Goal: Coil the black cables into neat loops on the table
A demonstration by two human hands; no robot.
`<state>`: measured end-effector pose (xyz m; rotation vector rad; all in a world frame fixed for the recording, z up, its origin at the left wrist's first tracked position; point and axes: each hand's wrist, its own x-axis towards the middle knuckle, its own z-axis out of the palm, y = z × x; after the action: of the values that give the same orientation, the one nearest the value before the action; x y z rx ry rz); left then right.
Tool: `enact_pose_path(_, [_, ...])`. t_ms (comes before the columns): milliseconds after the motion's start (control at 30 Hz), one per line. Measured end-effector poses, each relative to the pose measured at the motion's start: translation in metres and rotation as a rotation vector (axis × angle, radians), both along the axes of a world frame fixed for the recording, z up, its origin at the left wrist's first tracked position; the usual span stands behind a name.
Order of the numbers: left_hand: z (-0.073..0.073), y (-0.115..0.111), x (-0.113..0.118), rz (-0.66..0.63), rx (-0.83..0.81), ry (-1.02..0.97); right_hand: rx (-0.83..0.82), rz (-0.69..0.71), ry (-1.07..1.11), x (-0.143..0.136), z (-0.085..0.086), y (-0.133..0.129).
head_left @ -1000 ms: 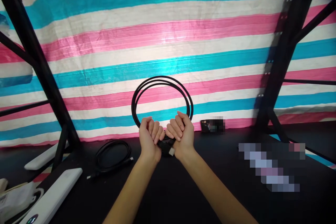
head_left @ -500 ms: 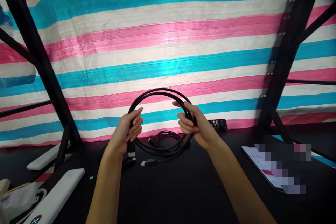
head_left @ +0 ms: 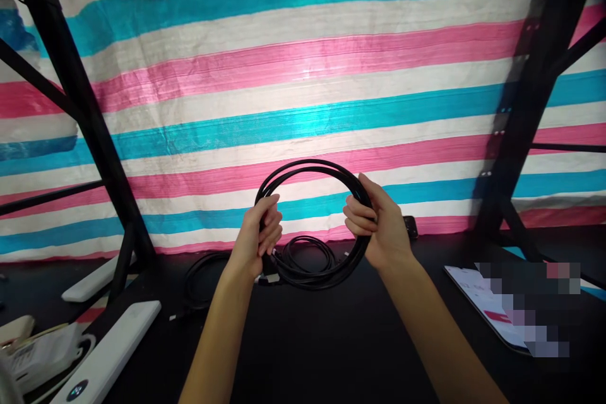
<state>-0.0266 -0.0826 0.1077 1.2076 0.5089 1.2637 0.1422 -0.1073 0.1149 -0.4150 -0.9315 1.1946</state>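
Black cable ring held between two hands, now more to the right

The left hand (head_left: 258,233) and the right hand (head_left: 379,221) hold a coiled black cable (head_left: 354,259) in the centre of the frame, a little below the middle. Both grips are closed on it: the left around the left side of the ring, the right around the right side. A connector (head_left: 272,278) with a pale metal end hangs below the left fingers. The top of the ring stands in front of the striped sheet (head_left: 303,76); whether its bottom touches the black counter (head_left: 331,347), I cannot tell.

One second ago, the two hands were side by side under the ring; now they are apart, at its opposite sides. Compared with half a second ago, the hands and the ring have shifted to the right in the frame, more than the background has.

A smaller black coil (head_left: 310,239) lies on the counter, partly seen through the ring. Another coil (head_left: 192,274) lies left of centre, partly hidden by the left arm. A phone (head_left: 468,290), partly blurred, lies at the lower right; a long white device (head_left: 113,347) is at the lower left.
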Motion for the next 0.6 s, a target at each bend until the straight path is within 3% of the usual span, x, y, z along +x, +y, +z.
enact_pose_path(200, [-0.001,-0.004,0.003,-0.052,0.095,-0.157,0.004,-0.042,-0.049,0.010,0.004,-0.001])
enact_pose_path(267, [-0.001,-0.004,0.003,-0.056,0.129,-0.128,-0.005,-0.066,-0.103,0.015,0.003,0.001])
enact_pose_path(333, [-0.003,-0.003,0.004,0.022,0.175,0.000,-0.022,-0.111,-0.190,0.019,0.001,0.003])
enact_pose_path(467, [-0.011,0.005,0.009,0.378,0.381,0.355,-0.009,-0.207,-0.454,0.015,-0.004,0.004])
enact_pose_path(533, [-0.014,0.008,0.011,0.439,0.520,0.455,0.046,-0.246,-0.594,0.010,-0.006,0.003])
enact_pose_path(600, [-0.017,0.010,0.010,0.413,0.655,0.530,0.115,-0.301,-0.706,0.006,-0.008,0.002])
